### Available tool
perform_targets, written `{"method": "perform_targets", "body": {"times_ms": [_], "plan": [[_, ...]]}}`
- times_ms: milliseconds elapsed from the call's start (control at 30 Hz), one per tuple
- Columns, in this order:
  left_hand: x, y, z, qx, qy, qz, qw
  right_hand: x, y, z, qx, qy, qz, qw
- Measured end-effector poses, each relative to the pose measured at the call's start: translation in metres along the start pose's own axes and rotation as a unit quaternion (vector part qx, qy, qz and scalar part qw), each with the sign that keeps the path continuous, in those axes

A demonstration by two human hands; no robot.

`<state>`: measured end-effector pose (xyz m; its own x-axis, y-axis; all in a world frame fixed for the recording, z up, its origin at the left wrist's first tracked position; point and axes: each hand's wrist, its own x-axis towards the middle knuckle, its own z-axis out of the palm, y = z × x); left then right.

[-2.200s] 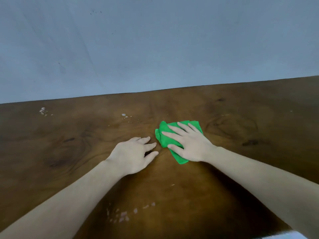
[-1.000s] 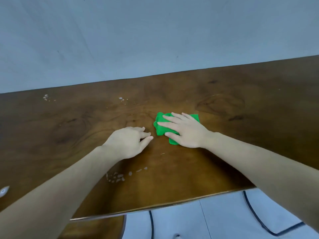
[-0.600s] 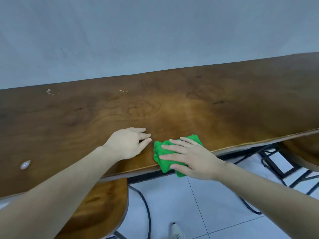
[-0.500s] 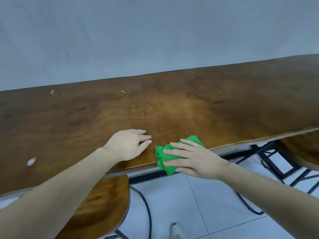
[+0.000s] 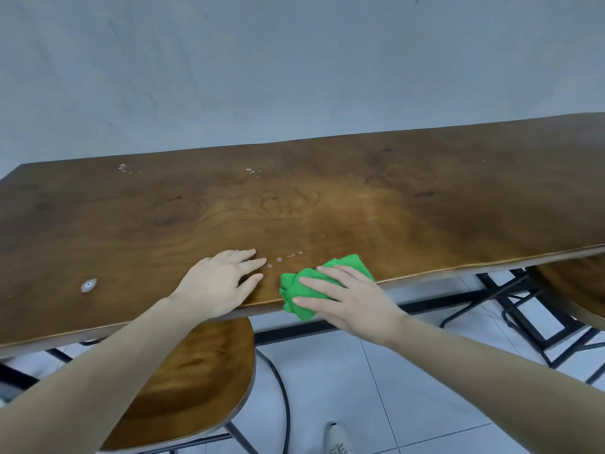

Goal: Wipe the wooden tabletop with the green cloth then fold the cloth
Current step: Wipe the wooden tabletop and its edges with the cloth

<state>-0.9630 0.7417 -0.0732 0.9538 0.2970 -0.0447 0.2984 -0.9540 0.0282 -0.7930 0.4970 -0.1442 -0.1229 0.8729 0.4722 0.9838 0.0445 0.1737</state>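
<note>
A bunched green cloth (image 5: 294, 283) lies at the near edge of the long wooden tabletop (image 5: 327, 208), partly hanging over that edge. My right hand (image 5: 347, 298) presses flat on the cloth with the fingers spread and pointing left. My left hand (image 5: 222, 283) rests palm down on the wood just left of the cloth, fingers apart, holding nothing. A small gap of bare wood separates the two hands.
Pale specks (image 5: 288, 256) mark the wood beyond the cloth, more sit near the far edge (image 5: 251, 170), and a white spot (image 5: 88, 285) lies at the left. A wooden stool (image 5: 196, 381) stands under the table, another seat (image 5: 576, 290) at right. A grey wall rises behind.
My right hand has drawn the cloth from the middle of the table back to the near edge. My view has pulled back and down. The left hand has stayed on the wood.
</note>
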Motion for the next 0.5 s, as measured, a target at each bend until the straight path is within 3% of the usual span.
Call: {"method": "perform_targets", "body": {"times_ms": [133,300,500], "plan": [[-0.002,-0.006,-0.002,-0.008,0.013,-0.001,1.0,0.027,-0.011,0.006,0.004,-0.026,-0.047,0.999],[-0.004,-0.007,-0.003,-0.013,0.009,-0.002,1.0,-0.002,0.029,-0.01,-0.022,-0.042,-0.102,0.994],[-0.008,-0.013,-0.005,-0.022,-0.005,-0.001,1.0,-0.039,0.06,-0.028,-0.032,-0.05,-0.053,0.997]]}}
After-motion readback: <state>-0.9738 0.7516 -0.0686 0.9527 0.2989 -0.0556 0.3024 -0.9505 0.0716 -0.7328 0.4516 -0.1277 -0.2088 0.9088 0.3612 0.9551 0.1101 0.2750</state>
